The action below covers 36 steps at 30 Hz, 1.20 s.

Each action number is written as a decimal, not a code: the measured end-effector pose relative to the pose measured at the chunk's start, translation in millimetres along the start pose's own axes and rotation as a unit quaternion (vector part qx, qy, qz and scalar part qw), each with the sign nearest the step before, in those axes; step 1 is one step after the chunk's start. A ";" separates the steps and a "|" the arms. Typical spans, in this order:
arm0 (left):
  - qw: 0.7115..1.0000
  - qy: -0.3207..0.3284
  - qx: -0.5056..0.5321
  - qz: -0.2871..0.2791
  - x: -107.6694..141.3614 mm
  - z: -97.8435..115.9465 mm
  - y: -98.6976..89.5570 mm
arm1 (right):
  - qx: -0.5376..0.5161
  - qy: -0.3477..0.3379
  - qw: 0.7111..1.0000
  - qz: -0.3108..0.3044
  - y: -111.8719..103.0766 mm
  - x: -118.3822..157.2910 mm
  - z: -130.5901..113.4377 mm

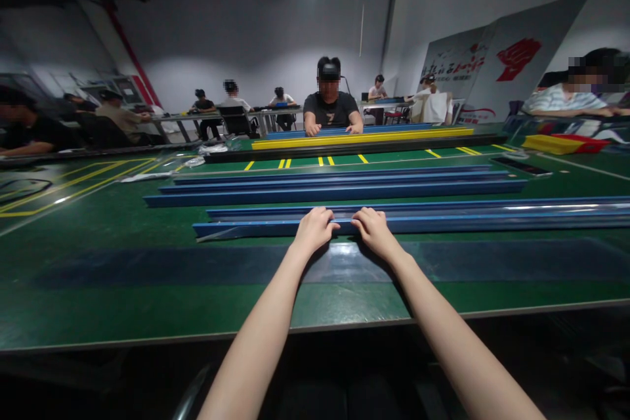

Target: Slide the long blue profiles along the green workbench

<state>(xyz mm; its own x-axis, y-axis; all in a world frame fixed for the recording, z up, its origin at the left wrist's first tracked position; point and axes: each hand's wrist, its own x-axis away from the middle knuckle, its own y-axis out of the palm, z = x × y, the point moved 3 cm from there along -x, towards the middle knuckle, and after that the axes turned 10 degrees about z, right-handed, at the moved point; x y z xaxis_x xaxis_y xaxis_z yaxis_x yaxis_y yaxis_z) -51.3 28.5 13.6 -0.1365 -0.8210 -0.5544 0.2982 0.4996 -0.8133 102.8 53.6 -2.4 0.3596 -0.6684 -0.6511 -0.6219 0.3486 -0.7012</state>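
Observation:
A long blue rail (453, 226) lies across the green table, nearest to me among the rails. My left hand (317, 228) is closed round it, fingers over its top edge and thumb on the near side. Just to the right, my right hand (374, 228) grips the same rail in the same way, the two thumbs pointing at each other with a small gap between. Clear film shows at the rail's left end. In front of the rail a long transparent sheet (172, 265) lies flat, under my wrists.
More blue rails (335, 192) lie behind. Farther back are a black rail (394, 143) and a yellow rail (364, 137), with a person (332, 108) behind them. A phone (522, 166) and yellow and red trays (551, 144) are at the right. The table's front edge (344, 326) runs below my forearms.

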 end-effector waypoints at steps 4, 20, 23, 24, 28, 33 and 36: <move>1.000 -0.015 0.003 -0.011 -0.7 -4.2 -4.2 | 0.023 -0.018 1.000 0.000 -6.1 3.0 10.3; 0.991 -0.115 -0.070 -0.020 13.4 -47.0 -38.6 | 0.067 0.080 0.991 0.090 -20.6 8.8 50.1; 0.995 -0.083 -0.049 -0.003 11.0 -36.0 -35.7 | 0.059 0.079 0.991 0.091 -19.1 7.7 47.6; 0.997 -0.071 -0.041 0.000 10.0 -31.3 -33.9 | 0.051 0.076 0.992 0.089 -18.2 7.1 45.4; 1.000 -0.007 -0.016 -0.001 7.5 -12.0 -24.2 | 0.022 0.065 0.996 0.062 -9.5 3.7 26.7; 1.000 0.008 0.014 -0.015 7.6 -4.1 -12.0 | 0.010 0.027 0.999 0.027 3.8 0.5 -2.2; 0.999 -0.005 0.042 -0.005 6.0 -7.2 -7.9 | 0.004 0.015 1.000 0.022 4.5 0.1 -7.2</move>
<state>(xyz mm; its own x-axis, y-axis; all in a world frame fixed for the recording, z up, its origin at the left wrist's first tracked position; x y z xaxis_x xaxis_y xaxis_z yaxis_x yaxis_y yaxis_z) -61.2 21.6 15.5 -0.1302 -0.8289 -0.5440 0.3754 0.4666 -0.8008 95.0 50.4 -3.5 0.3104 -0.6722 -0.6722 -0.6317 0.3826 -0.6742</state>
